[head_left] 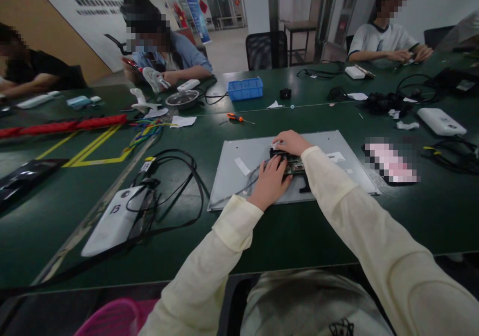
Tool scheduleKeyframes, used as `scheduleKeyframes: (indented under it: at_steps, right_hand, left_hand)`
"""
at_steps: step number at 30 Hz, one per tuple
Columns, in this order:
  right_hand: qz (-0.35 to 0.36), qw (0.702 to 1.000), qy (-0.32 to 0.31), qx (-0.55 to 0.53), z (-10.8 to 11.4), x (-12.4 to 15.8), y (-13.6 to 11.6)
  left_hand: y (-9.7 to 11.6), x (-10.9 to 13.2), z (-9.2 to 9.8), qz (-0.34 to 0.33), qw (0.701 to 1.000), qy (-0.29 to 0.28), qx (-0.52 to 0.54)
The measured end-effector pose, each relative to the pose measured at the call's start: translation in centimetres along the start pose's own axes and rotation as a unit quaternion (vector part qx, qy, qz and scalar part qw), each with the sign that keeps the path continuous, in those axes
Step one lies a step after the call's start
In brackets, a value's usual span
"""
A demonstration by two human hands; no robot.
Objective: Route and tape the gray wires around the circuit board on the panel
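A flat grey panel (232, 161) lies on the table in front of me. On its middle is a green circuit board (295, 166) with black bracket-like parts (307, 184) beside it. My left hand (270, 182) rests with fingers spread over the left end of the board, near a thin grey cable (253, 177). Behind it, my right hand (292, 142) is closed, its fingertips bent down at the far edge of the board by a black piece (277, 153). What those fingertips hold is hidden.
Left of the panel lie a white power bank (114, 221) and looped black cables (194, 176). A phone (391, 162) is to the right. An orange screwdriver (235, 117) and a blue basket (245, 88) sit beyond. Several people sit around the table.
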State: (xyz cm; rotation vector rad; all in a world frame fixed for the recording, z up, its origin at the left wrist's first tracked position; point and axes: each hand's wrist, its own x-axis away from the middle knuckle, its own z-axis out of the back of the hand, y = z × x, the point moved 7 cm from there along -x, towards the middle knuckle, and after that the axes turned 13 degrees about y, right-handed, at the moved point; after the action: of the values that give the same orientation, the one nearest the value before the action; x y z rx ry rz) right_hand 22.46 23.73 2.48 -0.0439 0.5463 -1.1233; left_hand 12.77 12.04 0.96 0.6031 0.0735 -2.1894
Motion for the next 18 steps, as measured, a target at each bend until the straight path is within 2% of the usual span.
scheduleKeyframes:
  at_steps: [5,11,18]
  right_hand:
    - [0.068,0.994,-0.057,0.060,-0.2,-0.8,-0.7]
    - [0.111,0.978,-0.073,0.158,-0.2,-0.9,-2.6]
    - [0.079,0.977,-0.058,0.190,0.5,-0.4,-2.9]
  left_hand:
    - [0.0,0.0,0.2,-0.001,1.000,-0.003,0.008]
    - [0.1,0.0,0.3,-0.001,1.000,0.000,0.001]
    - [0.1,0.0,0.3,-0.001,1.000,-0.003,-0.004]
